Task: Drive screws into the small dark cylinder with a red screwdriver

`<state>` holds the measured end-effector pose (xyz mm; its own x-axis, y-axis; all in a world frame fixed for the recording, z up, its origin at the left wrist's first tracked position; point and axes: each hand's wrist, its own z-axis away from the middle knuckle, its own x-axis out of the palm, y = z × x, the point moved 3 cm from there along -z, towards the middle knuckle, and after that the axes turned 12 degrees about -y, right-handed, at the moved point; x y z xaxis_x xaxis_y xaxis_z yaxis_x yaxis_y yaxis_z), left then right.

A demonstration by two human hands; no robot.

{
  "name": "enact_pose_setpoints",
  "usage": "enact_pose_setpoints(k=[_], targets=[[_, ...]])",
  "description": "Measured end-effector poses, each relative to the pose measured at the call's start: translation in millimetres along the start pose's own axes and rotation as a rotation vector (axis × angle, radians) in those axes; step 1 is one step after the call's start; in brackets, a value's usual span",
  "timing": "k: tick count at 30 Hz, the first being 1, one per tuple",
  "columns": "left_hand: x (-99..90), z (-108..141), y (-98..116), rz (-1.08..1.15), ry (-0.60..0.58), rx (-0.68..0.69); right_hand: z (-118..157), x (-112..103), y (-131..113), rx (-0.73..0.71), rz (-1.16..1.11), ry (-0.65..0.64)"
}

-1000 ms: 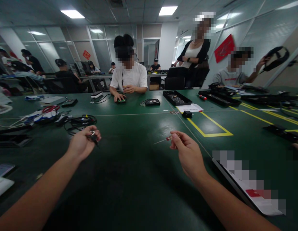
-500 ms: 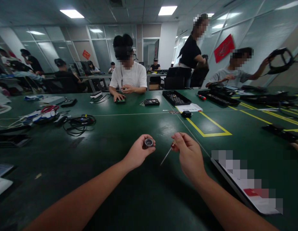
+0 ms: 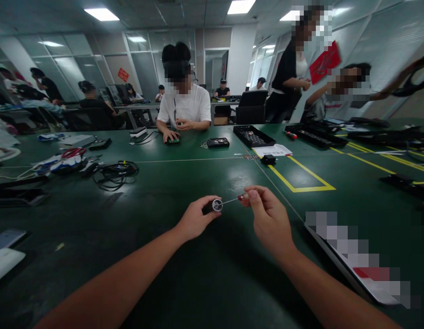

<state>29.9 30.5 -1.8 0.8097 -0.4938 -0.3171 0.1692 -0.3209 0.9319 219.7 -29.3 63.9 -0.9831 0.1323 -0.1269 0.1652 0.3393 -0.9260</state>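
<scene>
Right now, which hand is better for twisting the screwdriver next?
Probably the right hand: it holds the screwdriver, whose thin shaft reaches the open end of the tube. The left hand grips the tube, so it may suit steadying.

Between left hand (image 3: 194,219) and right hand (image 3: 272,219): thin metal rod (image 3: 229,201) crosses the gap to a dark, silver-rimmed cylinder (image 3: 216,205).
Ahead: flat dark-green table (image 3: 177,178) offers passage up to the small black block (image 3: 268,159).
Left: tangled black cables (image 3: 116,175) obstruct.
Right: flat silver-edged slab (image 3: 356,269) lies beside the forearm, restricting sideways room.
</scene>
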Motion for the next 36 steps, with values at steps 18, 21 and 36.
enact_pose_setpoints(k=[18, 21, 36], targets=[[-2.9, 4, 13, -0.236, 0.128, 0.032, 8, 5, 3, -0.117, 0.193, -0.297], [-1.8, 4, 13, -0.273, 0.106, 0.049, 10, 5, 2, -0.110, 0.243, -0.264], [-1.3, 3, 11, -0.274, 0.113, 0.044, 5, 4, 4, -0.044, 0.335, -0.170]])
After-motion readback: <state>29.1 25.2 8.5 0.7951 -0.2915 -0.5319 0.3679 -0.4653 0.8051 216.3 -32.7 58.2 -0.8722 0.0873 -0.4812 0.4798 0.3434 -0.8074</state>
